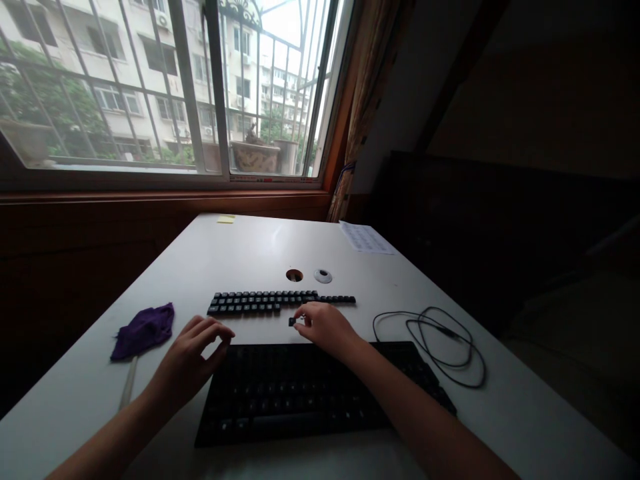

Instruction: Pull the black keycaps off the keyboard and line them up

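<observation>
A black keyboard (300,403) lies in front of me; its lower rows have keycaps, while its upper part looks dark and flat. Beyond it, loose black keycaps (250,301) stand in rows on the table. My right hand (325,328) reaches over the keyboard, thumb and forefinger closed on a single keycap (292,322) just short of those rows. At the keyboard's upper left corner is my left hand (200,343), with thumb and forefinger tips meeting in a ring. Whether anything small sits between those tips is hidden.
On the left lie a purple cloth (143,331) and a pale stick-like handle (129,385). A looped black cable (467,353) rests at the right. Farther back are a round table hole (295,275), its cover (323,275), printed paper (367,238) and a yellow note (226,219).
</observation>
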The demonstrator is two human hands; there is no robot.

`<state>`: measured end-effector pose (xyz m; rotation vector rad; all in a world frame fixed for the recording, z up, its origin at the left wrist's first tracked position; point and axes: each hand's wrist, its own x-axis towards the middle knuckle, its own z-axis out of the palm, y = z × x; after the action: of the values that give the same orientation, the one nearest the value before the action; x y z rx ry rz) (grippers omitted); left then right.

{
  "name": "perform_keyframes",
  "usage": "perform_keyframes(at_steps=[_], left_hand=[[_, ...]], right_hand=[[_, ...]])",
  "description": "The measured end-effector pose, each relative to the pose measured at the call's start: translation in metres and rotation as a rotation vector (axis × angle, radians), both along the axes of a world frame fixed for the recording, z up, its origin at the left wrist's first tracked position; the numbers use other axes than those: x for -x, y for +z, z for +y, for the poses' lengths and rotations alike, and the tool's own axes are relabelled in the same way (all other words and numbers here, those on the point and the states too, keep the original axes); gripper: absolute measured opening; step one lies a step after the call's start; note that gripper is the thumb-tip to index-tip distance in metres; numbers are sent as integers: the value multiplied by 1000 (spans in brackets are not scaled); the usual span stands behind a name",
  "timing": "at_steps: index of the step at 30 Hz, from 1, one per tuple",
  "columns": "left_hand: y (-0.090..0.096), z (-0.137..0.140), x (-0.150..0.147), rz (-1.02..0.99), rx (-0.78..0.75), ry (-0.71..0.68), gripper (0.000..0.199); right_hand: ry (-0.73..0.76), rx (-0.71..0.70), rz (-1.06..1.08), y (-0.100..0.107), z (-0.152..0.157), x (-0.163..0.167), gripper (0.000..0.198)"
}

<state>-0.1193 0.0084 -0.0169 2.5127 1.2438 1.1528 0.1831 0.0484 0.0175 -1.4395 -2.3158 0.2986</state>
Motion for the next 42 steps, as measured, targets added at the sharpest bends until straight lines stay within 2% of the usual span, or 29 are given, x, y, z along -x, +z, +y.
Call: perform_keyframes(at_steps=[3, 10, 27, 31, 36, 42], left_hand=[[2, -1, -1, 2, -6, 1, 15], [4, -2, -6, 29, 19, -2, 12], [1, -1, -7, 22, 46, -8, 11], [1, -1, -6, 32, 65, -8, 11], [-1, -1, -5, 32, 87, -7, 11], [-1, -1, -5, 35, 102, -14, 11]], right_hand=[[-26, 24, -36, -9, 5, 8, 12], [-63, 51, 33, -21, 9, 8, 13], [-64, 1, 57, -30, 9, 10, 16], [-60, -60, 82, -28, 5, 8, 20], [-19, -155, 3, -25, -5, 7, 25], [30, -131, -113, -25, -8, 10, 31]])
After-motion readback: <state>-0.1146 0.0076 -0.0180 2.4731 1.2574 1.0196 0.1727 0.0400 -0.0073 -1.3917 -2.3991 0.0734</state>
